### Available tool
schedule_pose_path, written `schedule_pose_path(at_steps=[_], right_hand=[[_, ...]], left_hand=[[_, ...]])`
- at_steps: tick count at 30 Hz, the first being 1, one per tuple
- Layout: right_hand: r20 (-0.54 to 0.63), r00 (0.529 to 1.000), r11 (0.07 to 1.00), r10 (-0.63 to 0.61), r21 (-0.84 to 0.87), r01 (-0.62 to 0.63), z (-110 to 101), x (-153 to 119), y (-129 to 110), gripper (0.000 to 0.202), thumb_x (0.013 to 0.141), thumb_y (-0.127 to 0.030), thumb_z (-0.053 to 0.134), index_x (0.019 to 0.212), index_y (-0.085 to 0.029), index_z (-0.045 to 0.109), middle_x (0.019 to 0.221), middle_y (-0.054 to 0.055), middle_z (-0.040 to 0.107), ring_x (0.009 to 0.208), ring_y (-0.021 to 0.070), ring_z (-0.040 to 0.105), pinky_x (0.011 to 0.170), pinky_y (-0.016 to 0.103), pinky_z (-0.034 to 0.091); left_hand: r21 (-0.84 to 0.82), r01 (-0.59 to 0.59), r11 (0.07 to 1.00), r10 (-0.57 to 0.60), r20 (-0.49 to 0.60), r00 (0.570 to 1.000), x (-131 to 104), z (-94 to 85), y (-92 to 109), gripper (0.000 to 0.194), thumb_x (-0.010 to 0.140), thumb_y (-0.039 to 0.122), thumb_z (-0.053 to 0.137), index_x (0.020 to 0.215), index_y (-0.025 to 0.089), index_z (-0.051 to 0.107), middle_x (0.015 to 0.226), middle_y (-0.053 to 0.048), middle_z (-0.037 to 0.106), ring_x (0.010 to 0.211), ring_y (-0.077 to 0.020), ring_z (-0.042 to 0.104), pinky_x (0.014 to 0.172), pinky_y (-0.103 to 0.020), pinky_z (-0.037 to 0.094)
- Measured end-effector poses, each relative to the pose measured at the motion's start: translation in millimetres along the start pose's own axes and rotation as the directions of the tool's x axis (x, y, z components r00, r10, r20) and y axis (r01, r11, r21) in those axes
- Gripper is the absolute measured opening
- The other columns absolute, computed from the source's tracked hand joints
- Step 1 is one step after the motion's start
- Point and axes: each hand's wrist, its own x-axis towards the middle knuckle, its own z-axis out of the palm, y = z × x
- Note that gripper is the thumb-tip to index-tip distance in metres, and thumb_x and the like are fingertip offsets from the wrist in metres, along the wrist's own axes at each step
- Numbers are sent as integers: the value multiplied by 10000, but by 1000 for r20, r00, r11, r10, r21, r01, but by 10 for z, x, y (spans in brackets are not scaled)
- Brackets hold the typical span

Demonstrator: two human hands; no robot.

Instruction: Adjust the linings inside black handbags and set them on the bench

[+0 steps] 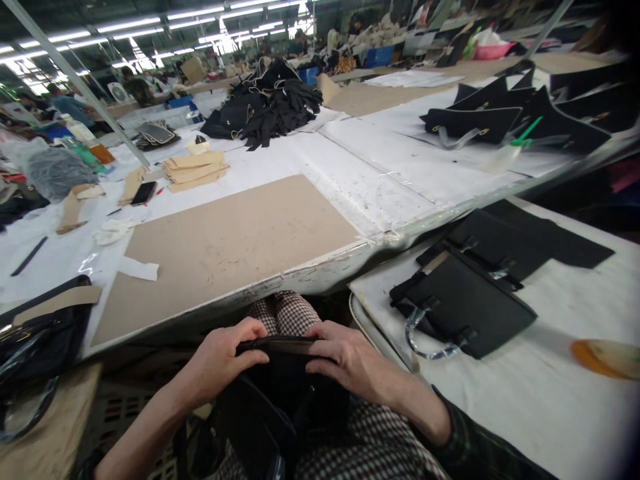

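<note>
Head view: both hands (223, 360) (350, 360) grip black bag (280, 393); no readable writing.

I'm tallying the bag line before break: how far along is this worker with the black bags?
Looks done: a black handbag with a clear-wrapped handle lies on the side table.

In hand: another black bag sits on the lap, left hand and right hand both gripping its top edge.

Possibly left: flat black panels behind the handbag, and a pile of black pieces far up the workbench.
</note>
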Motion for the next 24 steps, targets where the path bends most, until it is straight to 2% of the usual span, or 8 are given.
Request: schedule_pose_path(at_steps=[3, 6, 8, 10, 13, 18, 21, 24], right_hand=[[87, 996, 999, 15, 44, -19, -20, 30, -45, 293, 999, -378, 499, 876, -222, 714, 981, 11, 649, 895, 172, 616, 802, 276, 479], [134, 990, 998, 47, 37, -53, -41, 43, -62, 430, 1030, -397, 405, 787, -211, 707, 941, 16, 677, 831, 171, 636, 757, 287, 488], [55, 996, 997, 71, -8, -71, -11, 39, -63, 383, 1009, -389, 458, 791, -212, 719, 1048, 34, 698, 941, 209, 652, 836, 324, 494], [-114, 988, 995, 102, -10, -104, 60, 25, -49, 285, 960, -368, 560, 793, -206, 725, 1222, 57, 665, 1095, 246, 625, 949, 358, 470], [-313, 928, 976, 200, 148, -160, 187, -10, 2, 147, 888, -320, 667, 801, -209, 707, 1306, 59, 628, 1178, 243, 594, 1015, 352, 446], [-278, 874, 853, 399, 463, -241, 296, -9, 106, 135, 847, -331, 709, 784, -222, 662, 1067, 12, 724, 1025, 206, 663, 922, 319, 488], [-274, 857, 818, 436, 516, -252, 329, 26, 152, 171, 834, -356, 718, 759, -214, 659, 1002, 11, 729, 1000, 211, 663, 895, 318, 483], [-286, 844, 810, 454, 526, -257, 359, 48, 187, 189, 826, -372, 723, 751, -210, 660, 980, 14, 728, 979, 210, 662, 894, 321, 470]], left_hand=[[-16, 10, 1000, -10, -1, 1000, -24, -7, 14, 159, 861, 304, 653, 998, 249, 594, 873, 70, 685, 805, -148, 620, 734, -219, 412], [-17, 24, 1000, -24, -10, 1000, -47, -10, 39, 125, 867, 308, 642, 965, 248, 592, 804, 85, 666, 746, -135, 592, 687, -215, 388], [-3, 35, 999, -35, -28, 999, -53, -9, 44, 115, 865, 312, 642, 945, 246, 593, 774, 90, 657, 721, -133, 575, 667, -216, 375], [7, 48, 999, -48, -50, 998, -54, -9, 33, 123, 859, 319, 648, 946, 246, 601, 767, 90, 660, 713, -134, 570, 661, -218, 372], [10, 52, 999, -51, -73, 996, -45, -13, 4, 157, 848, 331, 668, 985, 259, 643, 818, 86, 689, 757, -139, 600, 697, -216, 388], [-19, -3, 1000, 3, -15, 1000, -16, -34, 7, 208, 811, 329, 719, 1016, 299, 715, 965, 91, 725, 906, -151, 647, 788, -195, 422], [6, -7, 1000, 7, -20, 1000, 6, -32, 2, 287, 757, 333, 773, 1040, 308, 736, 1019, 86, 741, 959, -167, 660, 827, -191, 435], [51, -1, 999, 3, -40, 999, 30, -12, -30, 284, 793, 368, 744, 1069, 301, 748, 1040, 58, 757, 970, -183, 676, 854, -205, 445]])
